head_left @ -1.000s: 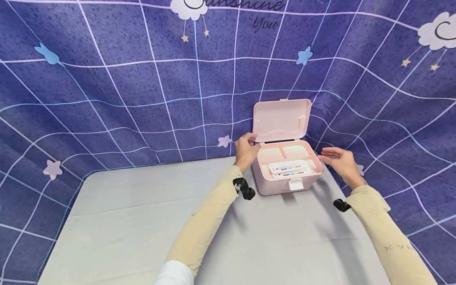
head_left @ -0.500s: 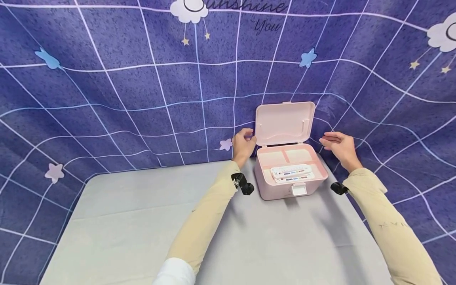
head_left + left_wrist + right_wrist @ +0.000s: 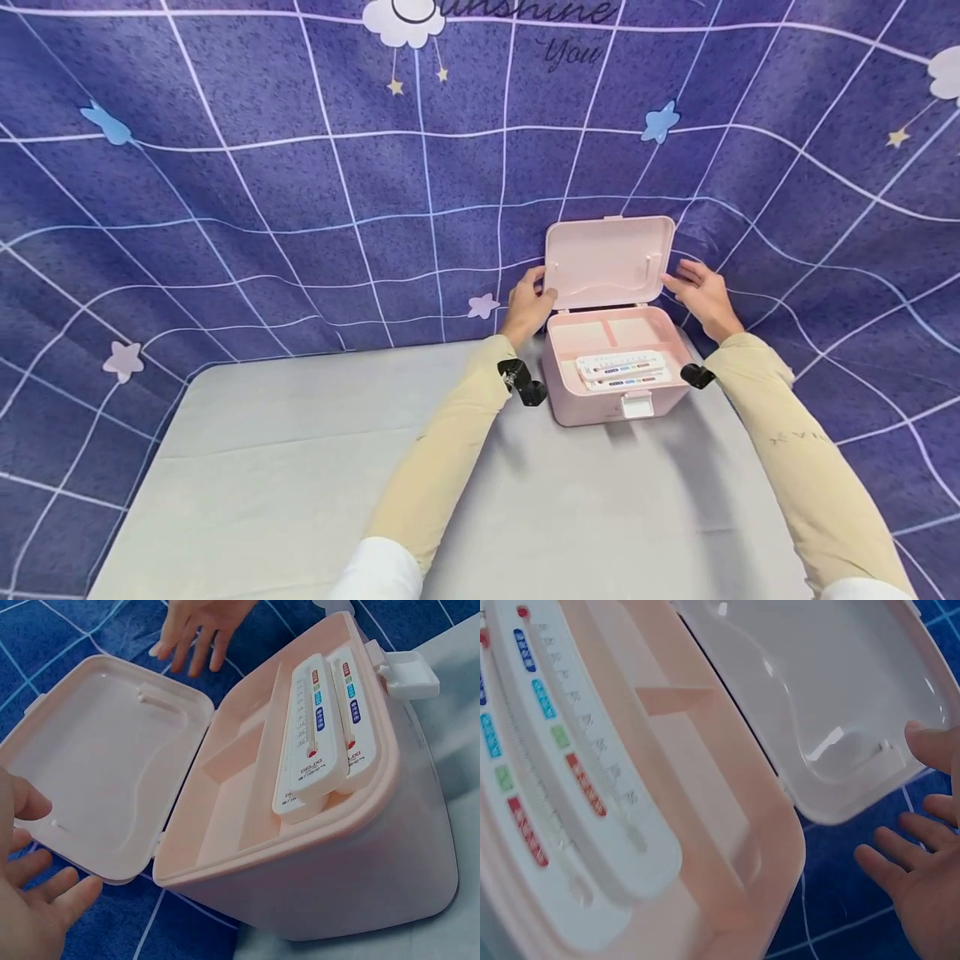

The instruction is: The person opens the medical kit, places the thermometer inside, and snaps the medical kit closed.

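Observation:
A pink storage box [image 3: 600,408] stands on the table with its hinged lid [image 3: 607,262] raised. Inside lie white thermometers [image 3: 319,724] with coloured scale labels, one partly on top of another, in the front compartment. My left hand [image 3: 528,308] is at the lid's left edge, thumb over the inner face and loosely bent fingers outside the edge; whether it touches is unclear. At the lid's right edge, my right hand [image 3: 703,300] has its fingers spread loosely, thumb toward the lid, as the right wrist view shows. Neither hand visibly grips anything.
A white latch [image 3: 638,405] hangs folded out at the box's front. The grey-white table [image 3: 300,467] extends to the left and front. Blue patterned cloth [image 3: 337,167] hangs close behind and to the right of the box.
My right hand has moved left and up from beside the box to the lid's right edge. My left hand has risen slightly along the lid's left edge. The view has shifted slightly.

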A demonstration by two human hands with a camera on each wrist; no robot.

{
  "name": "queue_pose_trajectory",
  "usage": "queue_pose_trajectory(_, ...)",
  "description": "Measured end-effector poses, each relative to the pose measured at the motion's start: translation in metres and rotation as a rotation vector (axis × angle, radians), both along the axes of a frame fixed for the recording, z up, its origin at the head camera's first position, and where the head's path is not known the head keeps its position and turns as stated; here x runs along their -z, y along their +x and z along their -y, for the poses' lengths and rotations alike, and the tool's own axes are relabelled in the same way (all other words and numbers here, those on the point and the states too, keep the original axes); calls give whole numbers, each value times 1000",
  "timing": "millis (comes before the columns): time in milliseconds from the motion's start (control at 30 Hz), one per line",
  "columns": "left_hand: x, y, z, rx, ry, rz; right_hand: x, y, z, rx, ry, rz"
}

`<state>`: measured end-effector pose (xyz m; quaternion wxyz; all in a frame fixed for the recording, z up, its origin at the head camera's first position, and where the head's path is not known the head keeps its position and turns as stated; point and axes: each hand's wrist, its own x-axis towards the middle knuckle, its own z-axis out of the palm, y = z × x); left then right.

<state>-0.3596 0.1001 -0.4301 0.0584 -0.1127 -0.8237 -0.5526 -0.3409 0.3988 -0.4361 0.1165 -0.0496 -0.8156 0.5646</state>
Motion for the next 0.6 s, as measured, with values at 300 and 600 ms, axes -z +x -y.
queue_pose_trajectory(300, -3, 0, 1, 59, 19, 22, -20, -3, 21, -22, 110, 27)
queue_pose_trajectory(600, -6, -2, 3, 45, 28, 16, -24, -7, 24, -22, 77, 15)
